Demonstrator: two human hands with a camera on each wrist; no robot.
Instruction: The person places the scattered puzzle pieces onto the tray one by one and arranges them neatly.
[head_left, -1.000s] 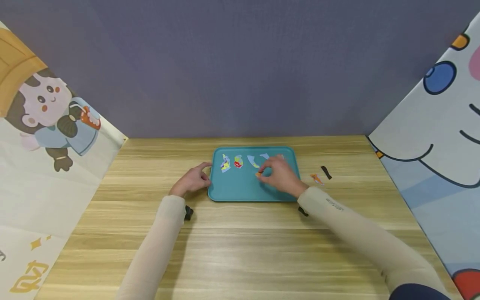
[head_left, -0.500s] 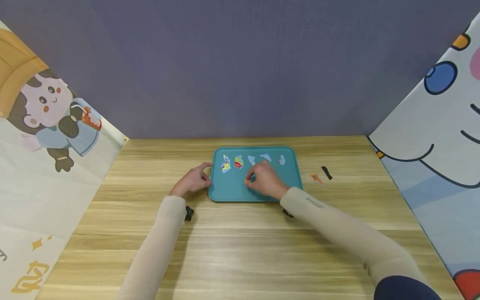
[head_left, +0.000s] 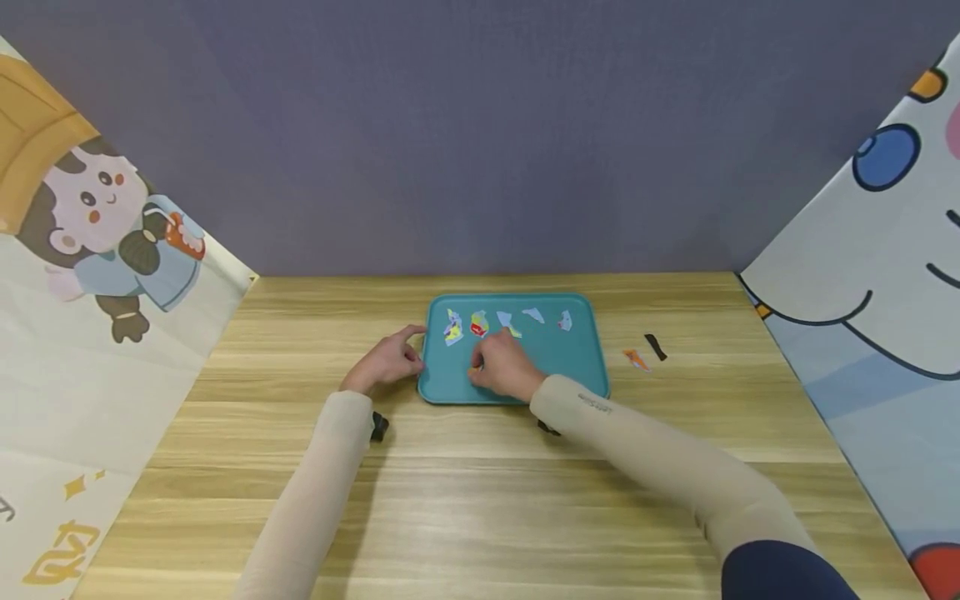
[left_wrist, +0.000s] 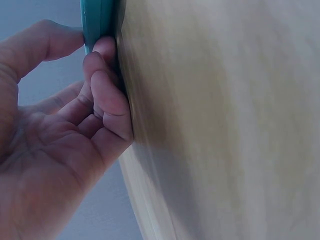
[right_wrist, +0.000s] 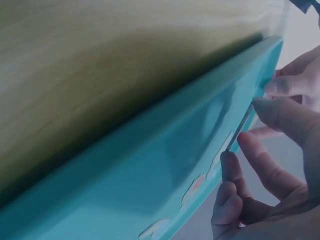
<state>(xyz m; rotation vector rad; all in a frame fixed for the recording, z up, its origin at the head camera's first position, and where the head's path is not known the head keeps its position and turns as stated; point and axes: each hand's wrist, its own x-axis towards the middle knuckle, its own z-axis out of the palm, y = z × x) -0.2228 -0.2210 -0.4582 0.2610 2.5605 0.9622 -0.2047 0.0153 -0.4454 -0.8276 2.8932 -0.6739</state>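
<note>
A teal tray (head_left: pixel 450 383) lies on the wooden table, with several irregular, flat printed puzzle pieces in a row along its far side. Among them are a yellow and purple piece (head_left: pixel 453 327), a red and yellow one (head_left: pixel 479 324) and pale blue ones such as this piece (head_left: pixel 533 315). My left hand (head_left: pixel 385 360) holds the tray's left rim, fingertips curled against the edge in the left wrist view. Over the tray's left half, my right hand (head_left: pixel 508 367) pinches a thin, flat puzzle piece (right_wrist: pixel 241 126); a bit of orange shows at its fingertips in the head view.
Right of the tray, an orange puzzle piece (head_left: pixel 637 360) and a dark curved strip (head_left: pixel 656 347) lie on the table (head_left: pixel 480 500). A grey-blue partition (head_left: pixel 480 142) stands behind, with printed cartoon panels on both sides.
My right hand has moved left across the tray with the pinched puzzle piece, uncovering the pale pieces at the far right. The left hand has stayed at the tray's rim.
</note>
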